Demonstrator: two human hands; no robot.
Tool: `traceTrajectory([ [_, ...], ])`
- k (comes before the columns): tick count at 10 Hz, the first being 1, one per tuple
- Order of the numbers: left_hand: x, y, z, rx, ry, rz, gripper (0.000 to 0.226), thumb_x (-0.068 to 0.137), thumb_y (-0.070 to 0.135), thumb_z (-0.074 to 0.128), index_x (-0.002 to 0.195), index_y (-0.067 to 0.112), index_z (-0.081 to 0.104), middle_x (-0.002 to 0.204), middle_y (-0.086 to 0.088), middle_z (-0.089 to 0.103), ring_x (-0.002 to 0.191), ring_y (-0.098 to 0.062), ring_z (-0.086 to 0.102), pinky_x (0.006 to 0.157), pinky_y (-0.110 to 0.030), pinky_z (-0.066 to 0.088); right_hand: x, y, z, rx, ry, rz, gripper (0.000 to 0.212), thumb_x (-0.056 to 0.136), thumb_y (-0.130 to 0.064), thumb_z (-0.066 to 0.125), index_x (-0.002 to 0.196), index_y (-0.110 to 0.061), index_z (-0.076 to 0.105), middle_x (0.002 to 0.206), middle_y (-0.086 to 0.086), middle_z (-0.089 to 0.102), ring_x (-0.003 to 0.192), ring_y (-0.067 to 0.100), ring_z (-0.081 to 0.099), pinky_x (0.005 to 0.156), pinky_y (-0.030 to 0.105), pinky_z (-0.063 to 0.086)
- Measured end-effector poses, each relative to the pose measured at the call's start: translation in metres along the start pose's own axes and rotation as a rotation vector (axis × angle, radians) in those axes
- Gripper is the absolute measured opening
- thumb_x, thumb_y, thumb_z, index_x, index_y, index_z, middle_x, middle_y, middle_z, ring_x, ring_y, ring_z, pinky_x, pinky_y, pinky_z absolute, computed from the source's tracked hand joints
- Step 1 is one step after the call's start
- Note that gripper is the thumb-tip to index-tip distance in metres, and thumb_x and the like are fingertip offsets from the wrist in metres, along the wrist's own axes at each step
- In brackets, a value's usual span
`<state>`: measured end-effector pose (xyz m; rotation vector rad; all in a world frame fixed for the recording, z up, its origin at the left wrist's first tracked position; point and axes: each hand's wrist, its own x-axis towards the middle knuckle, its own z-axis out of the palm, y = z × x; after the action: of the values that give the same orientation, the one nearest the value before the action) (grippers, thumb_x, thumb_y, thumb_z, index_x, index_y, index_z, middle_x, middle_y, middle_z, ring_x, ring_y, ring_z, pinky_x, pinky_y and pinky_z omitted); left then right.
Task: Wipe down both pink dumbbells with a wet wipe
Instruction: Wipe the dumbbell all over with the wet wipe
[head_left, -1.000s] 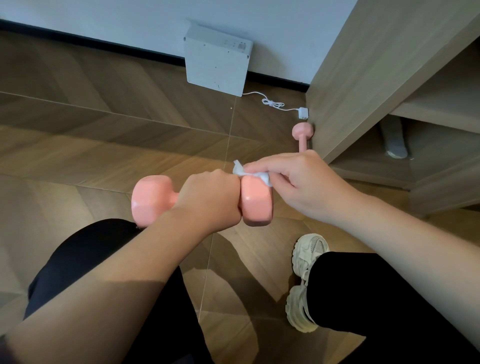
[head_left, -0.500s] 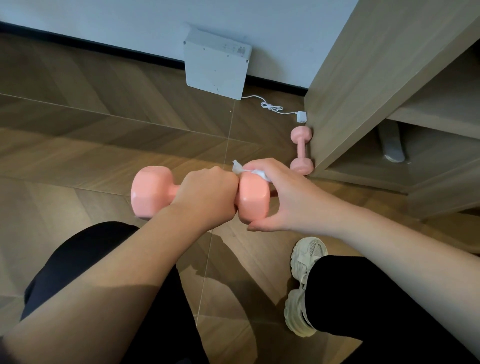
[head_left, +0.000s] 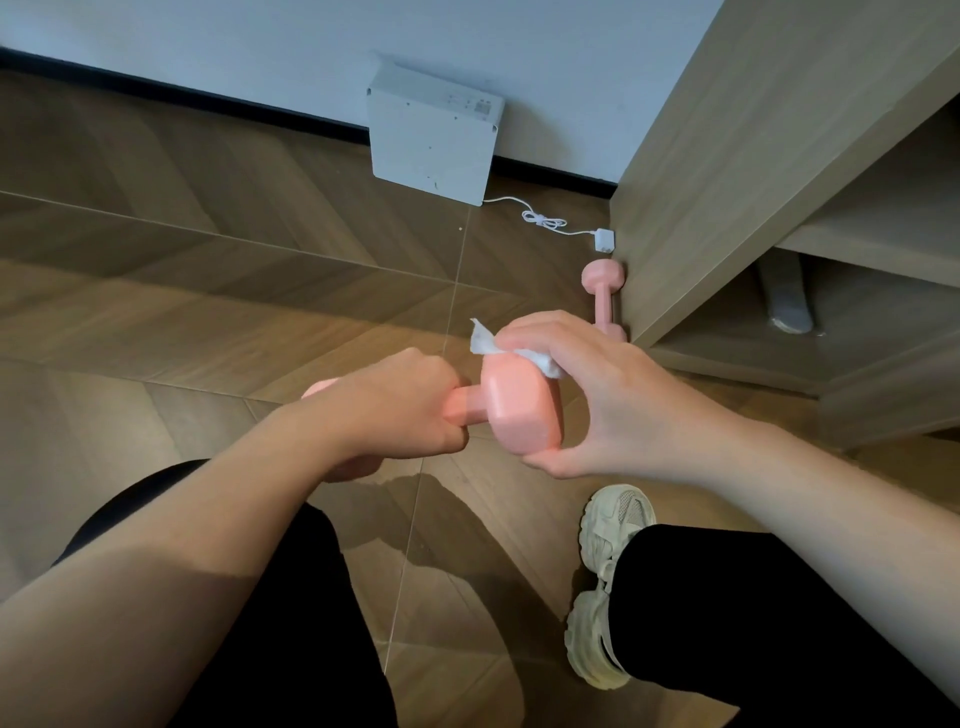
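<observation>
- left hand (head_left: 395, 410): clenched in a fist round the handle of a pink dumbbell (head_left: 519, 410), which is held in the air above the wooden floor (head_left: 156, 270); the left weight is mostly hidden behind this hand
- white box (head_left: 434, 135): leaning on the wall, with a white cable (head_left: 545, 221) running to a plug (head_left: 605, 240)
- wipe (head_left: 488, 343): white, crumpled, draped over the top of the dumbbell's right weight
- right hand (head_left: 597, 395): fingers curled over the wipe, thumb under the weight, grasping both together
- second dumbbell (head_left: 605, 301): pink, lying on the floor, touching the side of the wooden shelf unit (head_left: 727, 156)
- shoe (head_left: 608, 582): pale, on the floor below the right forearm
</observation>
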<state>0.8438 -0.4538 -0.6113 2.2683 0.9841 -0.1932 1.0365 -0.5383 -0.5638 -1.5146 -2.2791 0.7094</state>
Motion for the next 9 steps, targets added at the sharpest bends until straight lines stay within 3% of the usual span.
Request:
traceTrajectory([
  [1, 0.002, 0.006, 0.008, -0.032, 0.016, 0.031, 0.028, 0.077, 0.021, 0.06, 0.056, 0.024, 0.042, 0.057, 0.006, 0.049, 0.059, -0.016, 0.051, 0.052, -0.029, 0.038, -0.002, 0.008, -0.007, 0.012, -0.076, 0.033, 0.081, 0.07, -0.033, 0.083, 0.139, -0.025, 0.04, 0.138, -0.011, 0.042, 0.128, 0.0, 0.04, 0.099, 0.005, 0.03],
  [2, 0.0, 0.007, 0.016, 0.122, 0.132, 0.016, 0.022, 0.08, 0.029, 0.055, 0.064, 0.027, 0.04, 0.063, 0.008, 0.049, 0.065, -0.018, 0.052, 0.05, -0.029, 0.034, -0.003, 0.013, -0.01, 0.001, -0.14, 0.107, 0.089, 0.065, -0.043, 0.084, 0.139, -0.035, 0.035, 0.132, -0.021, 0.041, 0.122, -0.009, 0.039, 0.098, 0.006, 0.032],
  [3, 0.0, 0.004, 0.021, 0.316, 0.309, 0.063, 0.02, 0.081, 0.032, 0.054, 0.071, 0.026, 0.037, 0.059, 0.01, 0.038, 0.063, -0.021, 0.044, 0.047, -0.029, 0.021, -0.002, 0.016, -0.004, 0.053, -0.167, 0.165, 0.09, 0.06, -0.048, 0.087, 0.134, -0.037, 0.038, 0.12, -0.027, 0.044, 0.113, -0.013, 0.041, 0.091, 0.007, 0.037],
  [4, 0.0, 0.006, 0.021, 0.36, 0.404, 0.133, 0.018, 0.083, 0.032, 0.056, 0.078, 0.031, 0.039, 0.062, 0.007, 0.046, 0.067, -0.026, 0.053, 0.052, -0.031, 0.02, -0.003, 0.017, 0.004, 0.177, -0.194, 0.263, 0.09, 0.058, -0.043, 0.09, 0.133, -0.036, 0.04, 0.116, -0.025, 0.048, 0.109, -0.005, 0.051, 0.09, 0.016, 0.047],
  [5, 0.001, 0.01, 0.014, 0.314, 0.497, 0.139, 0.01, 0.076, 0.022, 0.064, 0.08, 0.025, 0.055, 0.077, 0.003, 0.064, 0.077, -0.028, 0.061, 0.063, -0.032, 0.028, -0.002, 0.014, 0.012, 0.354, -0.049, 0.348, 0.077, 0.061, -0.032, 0.089, 0.124, -0.034, 0.047, 0.104, -0.023, 0.057, 0.099, -0.001, 0.058, 0.084, 0.024, 0.052],
  [6, 0.003, 0.013, 0.013, 0.346, 0.747, 0.06, 0.017, 0.065, 0.015, 0.067, 0.077, 0.012, 0.057, 0.076, -0.006, 0.055, 0.069, -0.03, 0.05, 0.063, -0.038, 0.036, 0.005, 0.011, 0.012, 0.531, 0.122, 0.424, 0.068, 0.058, -0.03, 0.086, 0.119, -0.032, 0.054, 0.106, -0.027, 0.062, 0.097, -0.007, 0.059, 0.082, 0.018, 0.052],
  [7, 0.0, 0.018, 0.013, 0.228, 0.882, -0.112, 0.031, 0.069, 0.024, 0.069, 0.064, 0.013, 0.04, 0.054, 0.0, 0.04, 0.048, -0.024, 0.037, 0.045, -0.026, 0.031, 0.011, 0.011, 0.006, 0.644, 0.234, 0.445, 0.062, 0.063, -0.018, 0.084, 0.118, -0.028, 0.056, 0.107, -0.032, 0.062, 0.096, -0.008, 0.06, 0.078, 0.019, 0.052],
  [8, -0.003, 0.021, 0.014, -0.249, 0.739, -0.29, 0.035, 0.082, 0.029, 0.064, 0.055, 0.011, 0.051, 0.044, 0.004, 0.05, 0.042, -0.02, 0.05, 0.044, -0.026, 0.039, 0.016, 0.008, -0.002, 0.658, 0.33, 0.424, 0.066, 0.059, -0.024, 0.081, 0.119, -0.029, 0.055, 0.09, -0.043, 0.056, 0.091, -0.013, 0.057, 0.074, 0.013, 0.047],
  [9, 0.0, 0.032, -0.007, -1.659, 0.323, -0.208, 0.029, 0.091, 0.015, 0.044, 0.083, 0.005, 0.07, 0.077, -0.006, 0.073, 0.072, -0.019, 0.072, 0.082, -0.042, 0.056, 0.017, 0.003, -0.009, 0.615, 0.376, 0.371, 0.068, 0.06, -0.025, 0.085, 0.12, -0.031, 0.053, 0.095, -0.043, 0.055, 0.099, -0.01, 0.057, 0.08, 0.018, 0.051],
])
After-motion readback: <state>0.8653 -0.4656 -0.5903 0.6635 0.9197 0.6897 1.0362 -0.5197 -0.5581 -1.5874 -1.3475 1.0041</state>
